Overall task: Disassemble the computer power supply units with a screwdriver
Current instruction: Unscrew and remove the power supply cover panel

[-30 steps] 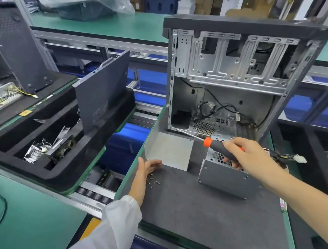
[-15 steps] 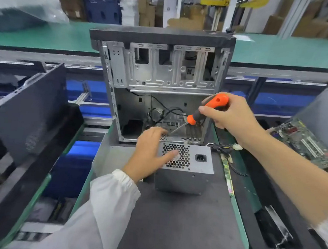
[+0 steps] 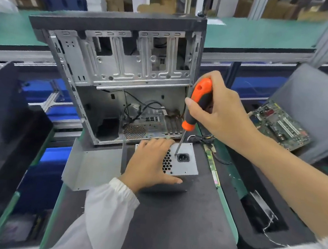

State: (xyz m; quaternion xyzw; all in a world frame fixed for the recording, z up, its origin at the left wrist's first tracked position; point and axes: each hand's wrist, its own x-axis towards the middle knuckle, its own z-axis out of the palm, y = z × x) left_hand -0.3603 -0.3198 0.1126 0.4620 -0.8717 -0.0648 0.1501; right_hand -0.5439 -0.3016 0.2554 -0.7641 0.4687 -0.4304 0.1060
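Observation:
A grey metal power supply unit point(image 3: 183, 166) lies on the dark mat point(image 3: 170, 224), its face with a honeycomb grille and a black power socket turned upward. My left hand point(image 3: 149, 164) lies flat over the unit's left part, fingers spread across the grille and thumb along the near edge. My right hand point(image 3: 217, 113) grips an orange-and-black screwdriver point(image 3: 197, 103) held nearly upright. Its tip touches the unit's face just left of the socket.
An empty open computer case point(image 3: 123, 77) stands upright behind the unit. A loose grey metal cover point(image 3: 94, 168) lies to the left. A green motherboard point(image 3: 278, 124) sits in a tray at right. Black foam trays flank the mat on both sides.
My left hand moved from the mat's left edge onto the power supply. The screwdriver swung from lying sideways to nearly upright, and its tip came down onto the unit's face.

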